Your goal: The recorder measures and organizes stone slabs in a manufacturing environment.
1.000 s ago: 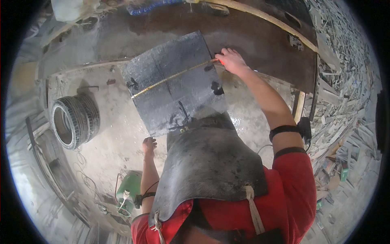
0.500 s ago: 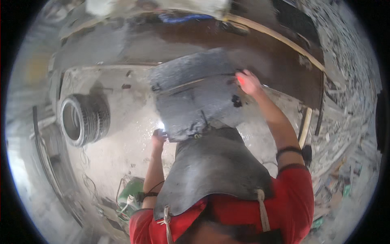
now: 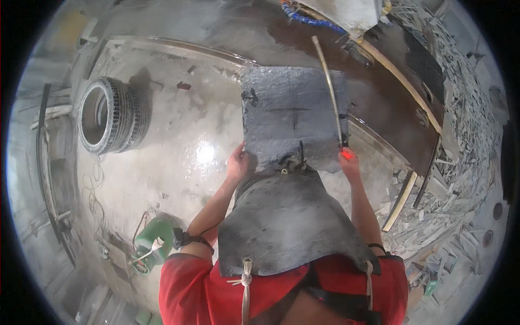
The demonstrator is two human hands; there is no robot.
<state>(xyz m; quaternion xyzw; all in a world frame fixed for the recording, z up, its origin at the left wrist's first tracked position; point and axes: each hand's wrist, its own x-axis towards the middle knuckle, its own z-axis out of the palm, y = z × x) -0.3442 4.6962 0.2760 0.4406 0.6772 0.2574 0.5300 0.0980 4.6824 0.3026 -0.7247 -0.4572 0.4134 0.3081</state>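
Observation:
A dark grey, rough-faced stone slab (image 3: 271, 116) is in front of me, its near edge by my leather-like apron. My left hand (image 3: 238, 162) is closed at the slab's lower left edge, fingers partly hidden. At the lower right corner my right hand (image 3: 349, 161) is closed on the near end of a long thin pale rod (image 3: 329, 81). Something red shows at these fingers. The rod slants over the slab's right side, and its far end reaches past the far edge. A dark T-shaped mark sits on the slab face.
Stacked tyres (image 3: 100, 116) stand on the wet floor at the left. A green canister (image 3: 154, 238) is near my left elbow. Beyond the slab lies a wide brown-grey bench top (image 3: 303, 51) with a wooden strip (image 3: 401, 76). Stone offcuts (image 3: 466, 135) pile up at the right.
The slab has turned from tilted to nearly square with me. The rod has swung from lying across it to pointing away. My right hand has come down and nearer to me.

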